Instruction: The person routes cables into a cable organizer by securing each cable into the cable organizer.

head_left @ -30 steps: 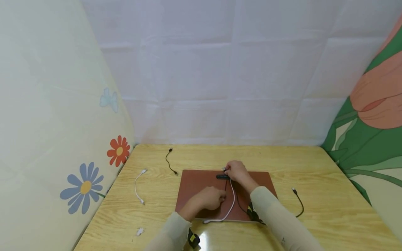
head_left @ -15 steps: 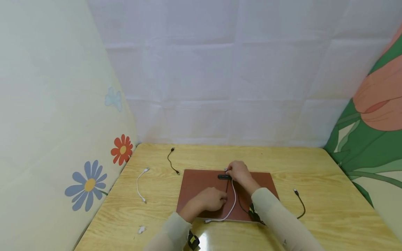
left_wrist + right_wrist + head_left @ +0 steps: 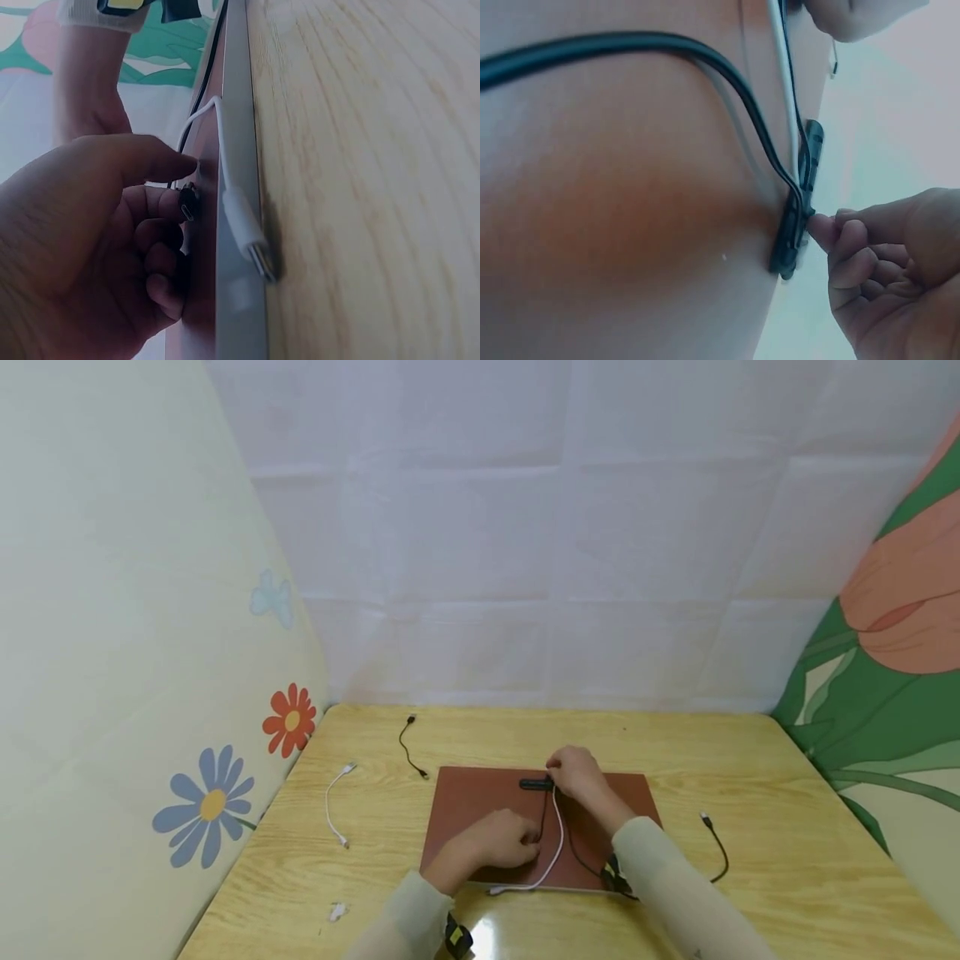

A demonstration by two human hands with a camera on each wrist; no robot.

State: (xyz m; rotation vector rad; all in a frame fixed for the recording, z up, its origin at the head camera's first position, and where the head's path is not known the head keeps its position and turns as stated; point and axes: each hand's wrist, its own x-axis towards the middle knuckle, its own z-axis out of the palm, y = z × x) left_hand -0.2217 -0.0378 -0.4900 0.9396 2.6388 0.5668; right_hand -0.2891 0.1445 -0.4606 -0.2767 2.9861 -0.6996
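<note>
Where the left hand (image 3: 86,232) pinches, a connector (image 3: 190,204) protrudes.

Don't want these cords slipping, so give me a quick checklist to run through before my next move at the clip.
1. Black clip on brown board: ok, near the far edge.
2. Left hand holding black connector: ok, between thumb and index finger.
3. Right hand at clip: ok, fingertips together there.
4. Black cables seated in clip: cannot tell; the slots aren't clear.
5. White plug wholly on board: not ok, it overhangs the near edge.
</note>
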